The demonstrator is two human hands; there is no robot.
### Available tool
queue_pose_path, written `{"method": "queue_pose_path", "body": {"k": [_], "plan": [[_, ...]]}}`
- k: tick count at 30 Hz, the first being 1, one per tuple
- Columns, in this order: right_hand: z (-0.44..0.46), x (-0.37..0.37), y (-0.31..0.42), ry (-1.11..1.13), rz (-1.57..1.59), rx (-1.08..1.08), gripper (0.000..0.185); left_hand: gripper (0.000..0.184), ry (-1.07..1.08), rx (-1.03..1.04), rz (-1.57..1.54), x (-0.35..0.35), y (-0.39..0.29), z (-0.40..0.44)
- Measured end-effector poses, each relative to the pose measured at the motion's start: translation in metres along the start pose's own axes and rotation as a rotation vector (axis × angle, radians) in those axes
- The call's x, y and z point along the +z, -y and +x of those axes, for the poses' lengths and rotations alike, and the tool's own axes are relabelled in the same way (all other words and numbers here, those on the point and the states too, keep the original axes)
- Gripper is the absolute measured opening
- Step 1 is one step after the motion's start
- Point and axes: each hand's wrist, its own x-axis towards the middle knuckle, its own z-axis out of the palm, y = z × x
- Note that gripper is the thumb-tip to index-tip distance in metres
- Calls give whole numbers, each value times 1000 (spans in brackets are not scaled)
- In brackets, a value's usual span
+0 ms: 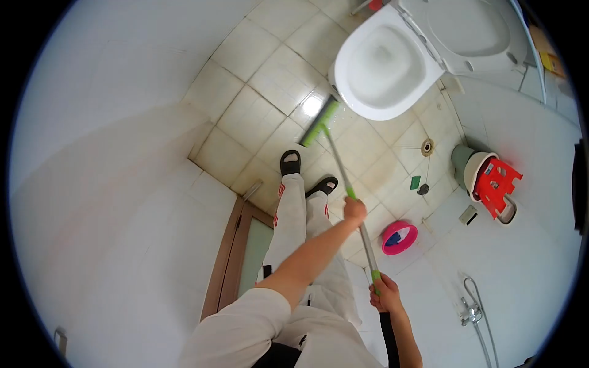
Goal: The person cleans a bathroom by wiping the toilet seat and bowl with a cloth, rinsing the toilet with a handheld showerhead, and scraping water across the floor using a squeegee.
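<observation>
A floor squeegee (321, 120) with a green and dark head rests on the tiled floor, beside the toilet's base. Its grey pole (338, 157) with green joints slants down toward my body. My left hand (354, 211) is wrapped around the middle of the pole, just below a green joint. Lower down, my right hand (385, 293) grips the pole near another green joint. The black end of the handle runs along my right forearm. The tiles near the head shine as if wet.
A white toilet (423, 92) with its lid up stands ahead right. Along the right wall are a pink basin (399, 237) holding cloth, a red plastic stool (496, 187) over a bucket, a floor drain (427, 146) and a shower tap (471, 314). A brown-framed door (230, 257) is at left.
</observation>
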Motion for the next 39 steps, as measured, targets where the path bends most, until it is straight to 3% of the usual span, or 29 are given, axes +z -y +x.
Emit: {"method": "queue_pose_path", "body": {"k": [3,5,8,9,11,13,14,16,19,22,26,29,32,33,35,37,39], "plan": [[-27,3,2,-29,-131,-58,17,38,14,-9,-41,2,-9,-32],[-25,17,-1,68,-98,-28,17,39,-95,44,-72,-34,-12,-27],[0,77,14,210,-105,65,16,42,-240,86,-122,-151,-27,3],[19,110,26,291,-109,66,18,43,-163,-55,-291,-199,-40,23],[63,189,51,500,-125,-12,18,43,-103,67,-476,-286,-34,101],[110,267,70,581,-75,53,15,35,-533,239,-260,-360,-71,121],[134,301,78,634,-66,82,15,33,-519,280,-270,-387,-53,187],[161,319,66,632,-89,123,15,37,-541,178,-188,-400,-63,183],[165,279,29,511,-161,136,18,44,-524,122,-51,-358,-18,187],[119,199,-10,394,-173,216,26,43,-467,68,-72,-268,33,125],[44,115,-4,282,-249,278,32,41,-364,-9,-143,-186,50,14],[35,93,18,350,-424,204,32,39,-513,9,-137,-183,42,2],[98,128,34,502,-439,179,29,40,-395,-25,-338,-222,60,72],[115,140,38,534,-433,172,27,39,-217,90,281,-237,74,119],[141,123,36,461,-492,180,26,39,-197,97,539,-222,92,142],[160,84,34,434,-532,179,26,39,-545,-84,-174,-171,76,111],[154,20,37,308,-630,186,29,41,-538,-169,-362,-90,85,90]]}}
